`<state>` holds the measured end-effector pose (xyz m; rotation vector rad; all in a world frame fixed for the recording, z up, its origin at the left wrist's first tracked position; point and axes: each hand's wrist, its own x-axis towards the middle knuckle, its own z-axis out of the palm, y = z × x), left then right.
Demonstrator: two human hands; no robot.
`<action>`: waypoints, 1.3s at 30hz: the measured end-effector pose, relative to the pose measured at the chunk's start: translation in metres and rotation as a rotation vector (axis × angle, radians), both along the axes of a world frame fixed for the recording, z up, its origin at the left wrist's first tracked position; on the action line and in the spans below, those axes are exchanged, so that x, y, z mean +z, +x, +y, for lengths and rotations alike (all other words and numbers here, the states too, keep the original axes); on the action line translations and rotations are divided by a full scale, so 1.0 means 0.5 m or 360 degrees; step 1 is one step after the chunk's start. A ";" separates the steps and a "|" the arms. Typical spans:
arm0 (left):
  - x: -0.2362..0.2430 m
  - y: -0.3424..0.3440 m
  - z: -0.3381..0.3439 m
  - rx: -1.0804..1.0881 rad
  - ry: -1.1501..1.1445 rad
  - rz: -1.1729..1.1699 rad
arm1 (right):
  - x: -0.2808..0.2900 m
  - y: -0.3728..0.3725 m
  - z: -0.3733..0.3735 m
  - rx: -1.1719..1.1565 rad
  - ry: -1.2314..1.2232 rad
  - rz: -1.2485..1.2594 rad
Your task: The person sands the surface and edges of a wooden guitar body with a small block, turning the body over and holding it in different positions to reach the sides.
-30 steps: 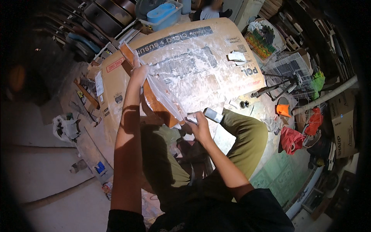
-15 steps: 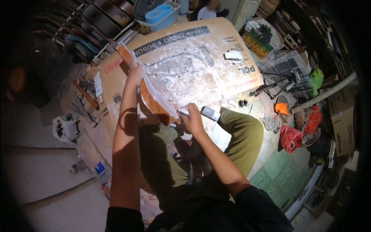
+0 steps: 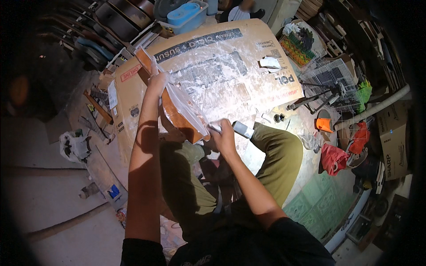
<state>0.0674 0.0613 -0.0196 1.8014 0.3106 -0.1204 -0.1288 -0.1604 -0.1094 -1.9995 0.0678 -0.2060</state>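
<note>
We sit on the floor and look down at our two bare hands. Our left hand point(image 3: 158, 80) is stretched out toward 11 o'clock, and its grip is closed tight around the top part of a long brown wooden board point(image 3: 171, 106). The board is tilted, with its far end up near 11 o'clock and its near end down by our knee. A clear plastic wrap point(image 3: 188, 108) hangs over the board, on its 3 o'clock side, and touches it. Our right hand point(image 3: 225, 138) is at the low end of the board, just beside the wrap, and its grip is closed around a small grey tool point(image 3: 242, 129) that sticks out toward 3 o'clock. We cannot tell what kind of tool it is. Under the board lies a big flat cardboard sheet point(image 3: 230, 66) with white smears on it, spread on the floor. At 12 o'clock, past the cardboard, stands a blue plastic tub point(image 3: 186, 13). At 3 o'clock there is a white wire cage point(image 3: 330, 80), a small orange cup point(image 3: 324, 125) near it, and a red cloth point(image 3: 333, 158) lower down. Our legs in green trousers point(image 3: 277, 155) fold under us.
</note>
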 end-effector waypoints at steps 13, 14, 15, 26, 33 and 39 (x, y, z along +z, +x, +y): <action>-0.003 -0.006 0.005 0.0123 0.0183 0.0114 | 0.033 -0.041 0.016 -0.0003 0.0223 0.0143; 0.003 -0.002 0.011 0.0124 0.0210 0.0096 | 0.031 -0.050 0.017 -0.0027 0.0309 0.0208; 0.001 -0.001 0.012 0.0119 0.0231 0.0085 | 0.031 -0.037 0.016 -0.0006 0.0221 0.0133; 0.071 -0.032 -0.012 -0.0030 -0.0073 0.0282 | 0.024 0.006 0.009 0.0053 0.0021 0.0031; 0.032 -0.025 0.010 0.0082 0.0097 0.0028 | 0.028 -0.031 0.016 0.0023 0.0128 0.0061; 0.054 -0.038 0.006 0.0066 -0.0002 0.0091 | 0.002 -0.082 -0.006 -0.0025 -0.0049 0.0071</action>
